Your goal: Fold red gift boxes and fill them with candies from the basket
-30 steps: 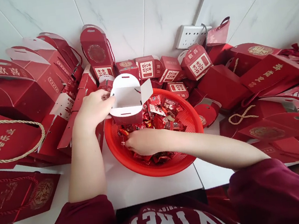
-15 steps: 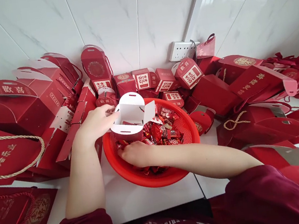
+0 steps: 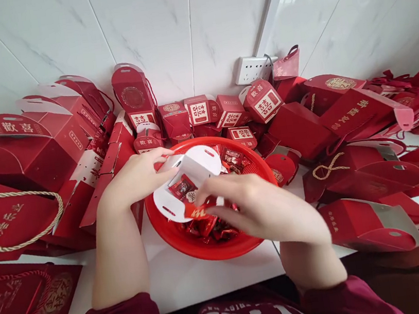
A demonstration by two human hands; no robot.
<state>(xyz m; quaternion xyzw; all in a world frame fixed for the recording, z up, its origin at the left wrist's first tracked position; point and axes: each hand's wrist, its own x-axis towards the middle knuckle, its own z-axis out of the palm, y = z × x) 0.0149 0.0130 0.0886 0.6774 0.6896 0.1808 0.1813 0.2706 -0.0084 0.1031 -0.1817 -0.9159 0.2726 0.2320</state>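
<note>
My left hand (image 3: 154, 170) grips the far left side of an open-topped gift box (image 3: 173, 206), white inside with red outer walls. The box is tilted over a red plastic basket (image 3: 211, 254). Inside it lie red-wrapped candies (image 3: 183, 187). At the box's near right edge, my right hand (image 3: 235, 200) pinches a red and orange wrapped candy (image 3: 196, 211) between thumb and fingers. More wrapped candies (image 3: 219, 228) fill the basket below, partly hidden by the right hand and the box.
Several red gift boxes (image 3: 199, 111) line the tiled wall behind the basket. Larger red boxes (image 3: 35, 134) stand at the left, and others (image 3: 347, 111) crowd the right side. A white power strip (image 3: 254, 69) rests against the wall. The white tabletop (image 3: 196, 283) shows in front.
My right hand has risen from the candies in the basket to the box opening, carrying a candy. My left hand has tipped and turned the box, and red candies now show inside.
</note>
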